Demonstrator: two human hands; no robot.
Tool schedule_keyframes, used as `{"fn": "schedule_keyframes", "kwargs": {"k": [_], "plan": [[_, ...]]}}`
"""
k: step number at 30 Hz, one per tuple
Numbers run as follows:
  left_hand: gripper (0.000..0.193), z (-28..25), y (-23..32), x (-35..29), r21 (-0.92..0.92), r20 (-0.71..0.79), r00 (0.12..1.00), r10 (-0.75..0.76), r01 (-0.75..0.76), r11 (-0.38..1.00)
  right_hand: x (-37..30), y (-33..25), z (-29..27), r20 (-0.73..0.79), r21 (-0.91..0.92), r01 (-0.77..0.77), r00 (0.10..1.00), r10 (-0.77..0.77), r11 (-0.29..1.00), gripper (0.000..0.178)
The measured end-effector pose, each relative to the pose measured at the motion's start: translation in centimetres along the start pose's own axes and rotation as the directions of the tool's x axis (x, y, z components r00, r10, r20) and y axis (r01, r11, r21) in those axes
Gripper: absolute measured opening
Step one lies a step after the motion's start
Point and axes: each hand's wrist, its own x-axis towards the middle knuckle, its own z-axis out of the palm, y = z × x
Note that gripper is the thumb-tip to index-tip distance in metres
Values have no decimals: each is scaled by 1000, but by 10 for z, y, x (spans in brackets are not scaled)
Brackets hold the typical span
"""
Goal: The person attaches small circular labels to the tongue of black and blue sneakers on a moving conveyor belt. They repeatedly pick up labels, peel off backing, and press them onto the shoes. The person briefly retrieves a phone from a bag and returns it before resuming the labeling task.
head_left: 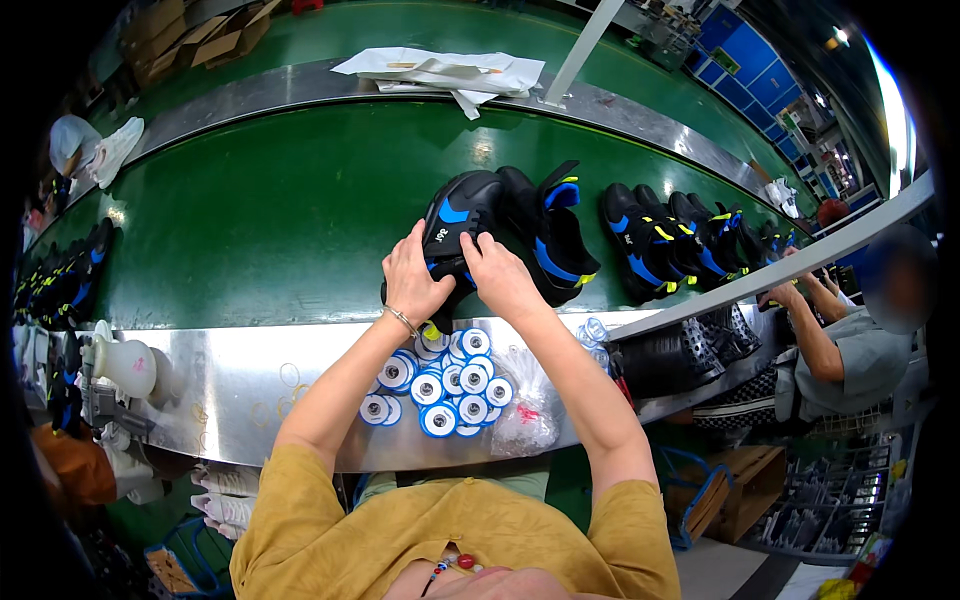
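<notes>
A black shoe (465, 196) with a blue patch and yellow trim rests on the green belt in front of me, toe pointing away. My left hand (411, 276) grips its left side, thumb toward the heel and fingertips on the upper. From the right, my right hand (499, 275) holds the same shoe, its fingertips on the upper close to the lettering. Both hands partly hide the heel and opening. The matching shoe (548, 238) stands just to the right, its tongue raised. Nearer me, round white tags with blue rims (441, 418) lie piled on the metal ledge.
A clear plastic bag (525, 418) lies beside the tags. More black shoes (634, 240) line the belt at right and far left. White paper sheets (440, 68) lie on the far rail. A slanted metal bar (790, 262) crosses at right, where a co-worker (862, 345) works.
</notes>
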Motion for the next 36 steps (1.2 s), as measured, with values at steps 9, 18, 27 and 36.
{"fn": "schedule_keyframes", "kwargs": {"k": [9,18,27,36], "plan": [[70,-2,-10,-4,46,25,999,37,-38,998,1,-2,3,-29,-62,92,995,-94,994,49],[59,-5,-19,6,73,134,991,-30,21,997,7,-6,1,-68,42,44,997,-41,998,47],[38,-59,-89,41,-126,160,885,-437,457,881,-40,66,-33,-269,-57,-302,922,277,952,33],[44,-57,-87,53,520,-345,938,19,174,836,-31,42,-1,-112,-118,-300,951,287,947,18]]}}
